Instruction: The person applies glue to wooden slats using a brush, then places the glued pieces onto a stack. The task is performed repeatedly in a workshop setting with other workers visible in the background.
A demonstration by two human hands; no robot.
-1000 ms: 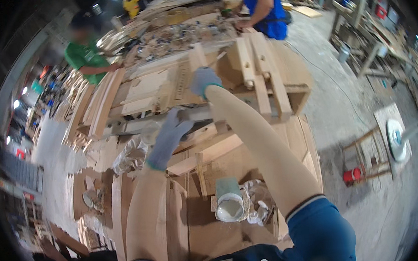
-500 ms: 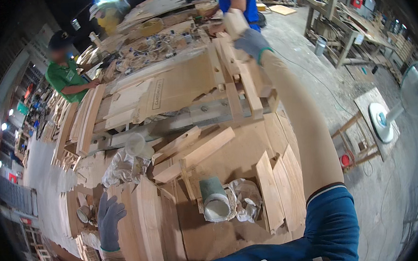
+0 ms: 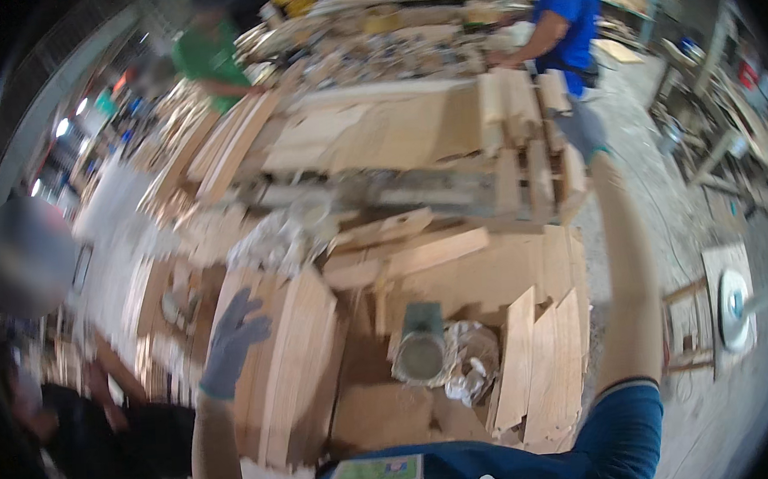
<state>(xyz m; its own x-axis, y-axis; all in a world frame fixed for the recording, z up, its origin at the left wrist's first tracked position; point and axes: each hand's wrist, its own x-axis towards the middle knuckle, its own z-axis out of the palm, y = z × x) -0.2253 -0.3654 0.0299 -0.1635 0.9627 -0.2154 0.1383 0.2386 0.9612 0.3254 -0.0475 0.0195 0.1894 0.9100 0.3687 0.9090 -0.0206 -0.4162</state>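
My left hand (image 3: 235, 343), in a grey glove, lies with fingers spread over the left side of a row of long wooden boards (image 3: 287, 362). It grips nothing. My right arm stretches far forward, and my gloved right hand (image 3: 583, 129) is at the right side of a stack of wooden pieces (image 3: 517, 110) on the far table. A short wooden block (image 3: 554, 91) stands just beside that hand. Motion blur hides whether the fingers hold it.
A green-grey container (image 3: 422, 344) stands by crumpled plastic (image 3: 473, 362) on the near table. Angled boards (image 3: 535, 362) lie to its right. Blue-shirted (image 3: 564, 13) and green-shirted (image 3: 211, 60) people stand by the far table; a dark-clothed person (image 3: 122, 436) is near left. A fan (image 3: 734, 308) stands right.
My right hand, with a wooden block in it earlier, has come down beside the stack. My left hand has moved over the boards. The view has swung, and a person appears at left.
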